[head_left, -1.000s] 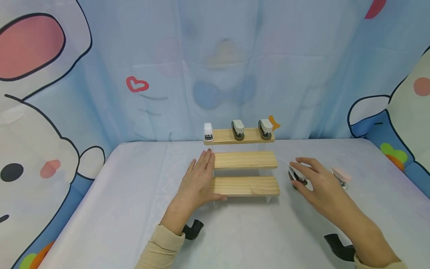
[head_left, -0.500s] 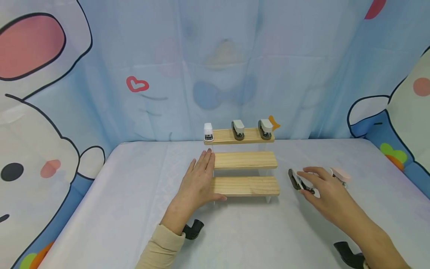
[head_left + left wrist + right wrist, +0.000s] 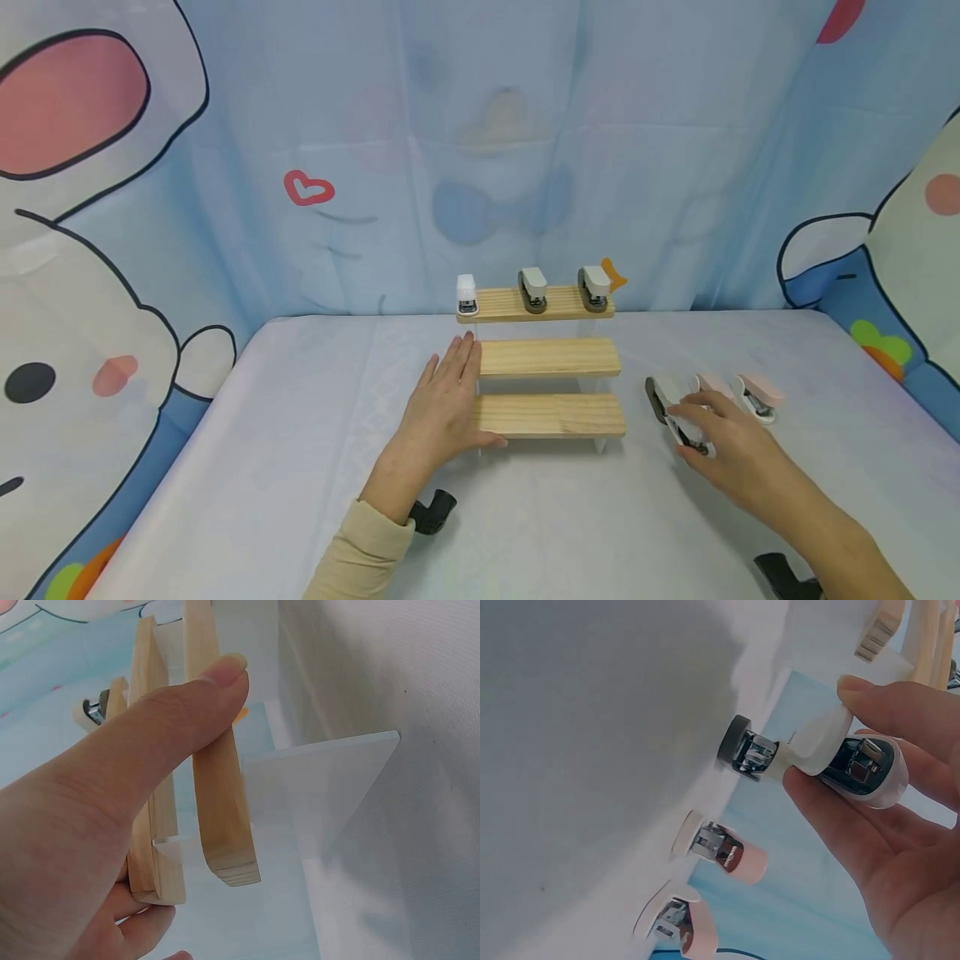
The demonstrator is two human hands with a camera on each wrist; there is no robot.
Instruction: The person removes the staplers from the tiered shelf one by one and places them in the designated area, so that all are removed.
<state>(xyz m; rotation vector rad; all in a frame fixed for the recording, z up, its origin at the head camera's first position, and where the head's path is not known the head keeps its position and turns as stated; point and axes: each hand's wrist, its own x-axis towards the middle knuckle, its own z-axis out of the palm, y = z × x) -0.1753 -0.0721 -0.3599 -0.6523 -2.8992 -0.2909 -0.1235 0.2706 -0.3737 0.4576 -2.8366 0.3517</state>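
Note:
My right hand pinches a small white stapler with a dark inside between thumb and fingers. In the right wrist view the held stapler is tilted and appears off the table. Close by stands a dark-based stapler, and two pink staplers sit just behind the hand. My left hand lies with straight fingers along the left end of a three-tier wooden shelf stand. Its thumb rests across the lowest plank; the other fingers are partly hidden behind the planks.
On the top plank stand a white stapler at the left and two grey-white staplers further right. Clear supports hold the planks up. A printed blue curtain hangs behind the white tabletop.
My right hand has drawn back and slightly right; the white stapler in it now shows apart from the dark-based one, and a second pink stapler is uncovered. The left hand stays put.

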